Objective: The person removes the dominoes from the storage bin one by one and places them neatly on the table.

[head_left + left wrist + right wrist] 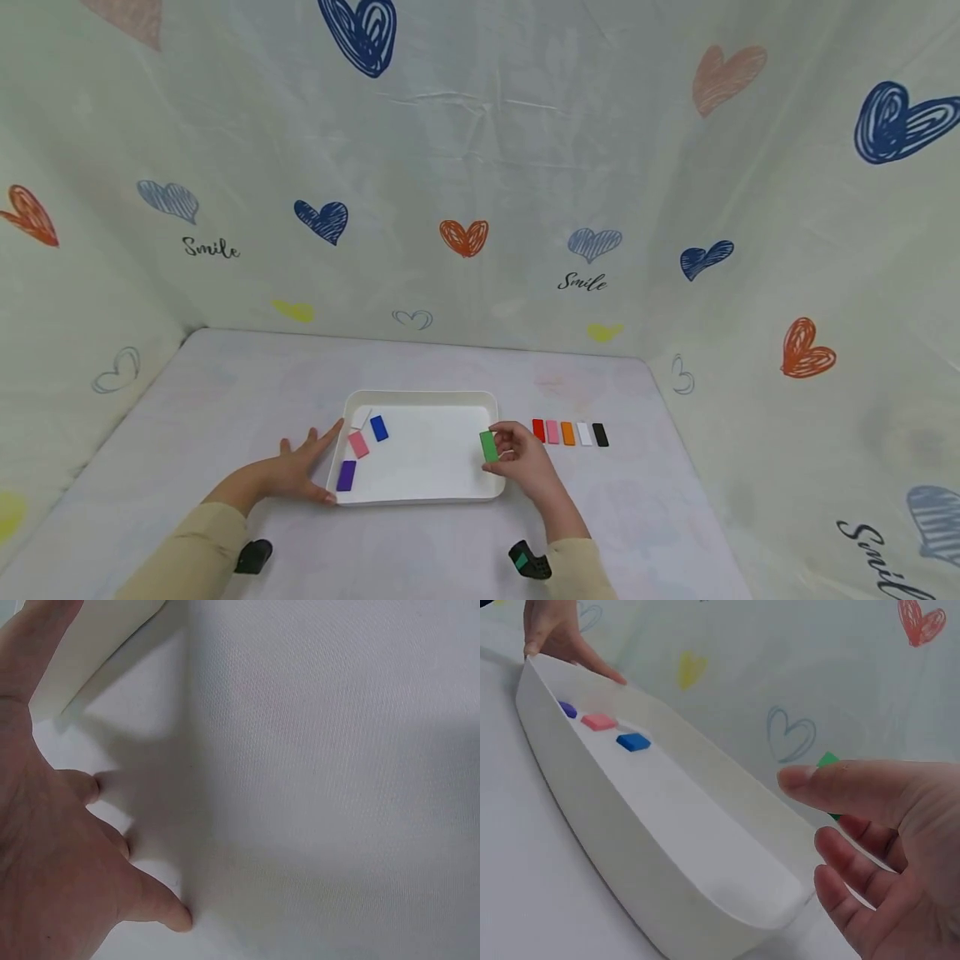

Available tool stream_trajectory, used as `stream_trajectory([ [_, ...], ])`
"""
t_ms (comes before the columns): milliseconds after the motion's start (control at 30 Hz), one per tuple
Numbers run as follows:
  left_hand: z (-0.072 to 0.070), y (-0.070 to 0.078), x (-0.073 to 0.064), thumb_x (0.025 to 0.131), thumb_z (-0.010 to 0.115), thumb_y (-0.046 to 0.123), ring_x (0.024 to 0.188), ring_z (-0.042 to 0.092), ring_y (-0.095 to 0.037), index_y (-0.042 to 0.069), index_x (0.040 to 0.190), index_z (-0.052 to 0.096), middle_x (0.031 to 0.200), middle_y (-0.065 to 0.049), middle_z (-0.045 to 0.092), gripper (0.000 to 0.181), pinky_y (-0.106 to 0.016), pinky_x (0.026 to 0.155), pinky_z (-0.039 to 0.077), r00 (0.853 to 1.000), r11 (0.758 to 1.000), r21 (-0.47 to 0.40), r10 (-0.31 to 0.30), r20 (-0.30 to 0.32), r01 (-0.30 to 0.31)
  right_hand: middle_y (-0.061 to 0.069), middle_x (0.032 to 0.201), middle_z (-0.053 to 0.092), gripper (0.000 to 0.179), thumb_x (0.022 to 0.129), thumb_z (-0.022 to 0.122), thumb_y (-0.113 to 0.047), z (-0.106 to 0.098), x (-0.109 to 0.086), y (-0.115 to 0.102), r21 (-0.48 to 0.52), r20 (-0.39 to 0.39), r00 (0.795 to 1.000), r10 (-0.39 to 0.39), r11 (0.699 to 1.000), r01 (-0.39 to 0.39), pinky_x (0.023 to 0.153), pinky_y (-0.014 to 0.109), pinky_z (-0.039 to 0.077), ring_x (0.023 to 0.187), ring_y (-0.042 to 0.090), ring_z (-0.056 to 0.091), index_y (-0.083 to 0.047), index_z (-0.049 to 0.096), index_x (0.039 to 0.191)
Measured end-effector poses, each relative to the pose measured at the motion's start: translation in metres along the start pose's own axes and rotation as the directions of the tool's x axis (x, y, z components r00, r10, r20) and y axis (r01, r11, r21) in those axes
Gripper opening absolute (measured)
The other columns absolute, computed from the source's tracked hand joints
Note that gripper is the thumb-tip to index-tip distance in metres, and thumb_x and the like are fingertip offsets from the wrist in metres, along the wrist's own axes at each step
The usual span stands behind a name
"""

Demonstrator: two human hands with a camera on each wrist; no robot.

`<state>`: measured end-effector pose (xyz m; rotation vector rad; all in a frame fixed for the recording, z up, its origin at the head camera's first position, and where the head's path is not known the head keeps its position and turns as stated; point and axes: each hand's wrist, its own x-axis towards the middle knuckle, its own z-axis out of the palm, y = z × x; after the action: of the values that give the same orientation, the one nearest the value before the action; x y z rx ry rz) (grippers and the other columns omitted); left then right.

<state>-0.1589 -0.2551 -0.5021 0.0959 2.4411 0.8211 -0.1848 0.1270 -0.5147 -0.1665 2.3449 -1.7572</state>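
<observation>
My right hand pinches a green block between thumb and fingers, over the right end of a white tray. In the right wrist view the thumb hides most of that block. My left hand is spread against the tray's left side, thumb by the near corner and a fingertip by the far part of the rim. Inside the tray, at its left end, lie a blue block, a pink block, a purple block and a white block.
Right of the tray, a row on the white table holds a red block, a second pink block, an orange block, another white block and a black block. A heart-printed curtain surrounds the table.
</observation>
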Motion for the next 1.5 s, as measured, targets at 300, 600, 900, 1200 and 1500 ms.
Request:
stream_trajectory([
  [300, 0.0, 0.0, -0.001, 0.069, 0.086, 0.043, 0.125, -0.018, -0.071, 0.008, 0.155, 0.005, 0.15, -0.042, -0.009, 0.124, -0.084, 0.089, -0.004, 1.0, 1.0, 0.001, 0.003, -0.002, -0.003, 0.009, 0.101, 0.056, 0.057, 0.073, 0.082, 0.006, -0.019, -0.009, 0.018, 0.04, -0.123, 0.991, 0.056, 0.998, -0.051, 0.069, 0.022, 0.053, 0.088, 0.022, 0.053, -0.001, 0.059, 0.125],
  [600, 0.0, 0.001, -0.002, 0.07, 0.085, 0.042, 0.126, -0.019, -0.07, 0.009, 0.155, 0.003, 0.15, -0.041, -0.01, 0.122, -0.082, 0.089, -0.007, 1.0, 1.0, -0.008, 0.004, 0.002, -0.004, 0.008, 0.101, 0.057, 0.053, 0.072, 0.086, -0.002, -0.034, -0.011, 0.044, -0.012, -0.249, 0.962, 0.11, 0.993, -0.117, 0.07, 0.023, 0.055, 0.091, 0.024, 0.053, -0.009, 0.065, 0.119],
  [900, 0.001, 0.001, -0.002, 0.07, 0.085, 0.042, 0.125, -0.02, -0.07, 0.008, 0.155, 0.004, 0.15, -0.042, -0.01, 0.122, -0.082, 0.09, -0.009, 1.0, 1.0, -0.015, 0.01, 0.002, -0.01, 0.006, 0.096, 0.055, 0.054, 0.069, 0.087, -0.005, -0.045, -0.014, 0.056, -0.104, -0.286, 0.953, 0.099, 0.985, -0.134, 0.069, 0.026, 0.051, 0.087, 0.022, 0.051, -0.009, 0.066, 0.118],
  [1200, 0.001, 0.0, -0.002, 0.068, 0.086, 0.044, 0.126, -0.02, -0.069, 0.009, 0.155, 0.004, 0.151, -0.041, -0.01, 0.124, -0.082, 0.09, -0.008, 1.0, 1.0, -0.014, 0.006, 0.004, -0.006, 0.004, 0.082, 0.048, 0.052, 0.07, 0.085, -0.001, -0.054, -0.009, 0.067, -0.095, -0.301, 0.946, 0.123, 0.983, -0.158, 0.057, 0.021, 0.041, 0.077, 0.019, 0.045, -0.009, 0.065, 0.118],
  [1500, 0.0, 0.001, -0.003, 0.069, 0.085, 0.044, 0.127, -0.02, -0.069, 0.009, 0.155, 0.004, 0.151, -0.04, -0.01, 0.123, -0.082, 0.089, -0.007, 1.0, 1.0, -0.019, 0.003, 0.005, -0.003, 0.003, 0.079, 0.047, 0.051, 0.071, 0.086, -0.002, -0.058, -0.004, 0.073, -0.124, -0.282, 0.951, 0.124, 0.979, -0.164, 0.055, 0.021, 0.038, 0.072, 0.017, 0.044, -0.006, 0.065, 0.117],
])
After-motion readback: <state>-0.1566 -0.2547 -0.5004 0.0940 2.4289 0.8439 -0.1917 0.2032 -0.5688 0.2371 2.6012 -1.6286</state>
